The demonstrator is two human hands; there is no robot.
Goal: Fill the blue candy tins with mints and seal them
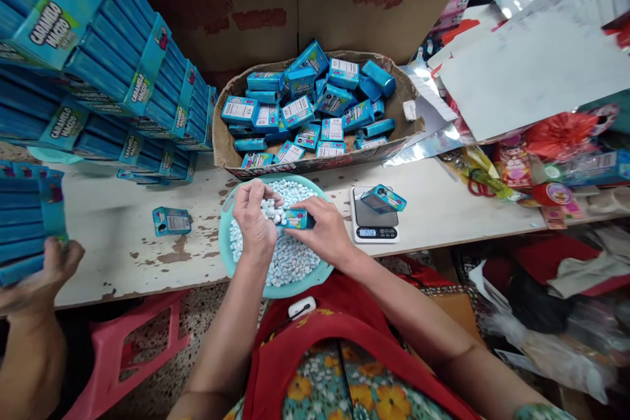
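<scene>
My left hand (254, 220) is cupped around a small heap of pale candies (272, 211) above a turquoise bowl (227, 252) full of pale blue and white candies. Between the fingers of my right hand (322, 226) is a small blue candy box (297, 218), tilted on its side with one end against the heap. Right of the bowl, a digital scale (378, 231) carries another blue box (384, 198). One more blue box (171, 221) lies on the table to the left.
Behind the bowl, a cardboard tray (224, 138) holds several blue boxes. Stacked blue packs (113, 59) stand at the left; another person's hand (54, 269) holds a pack there. Papers and colourful packages (514, 164) crowd the right.
</scene>
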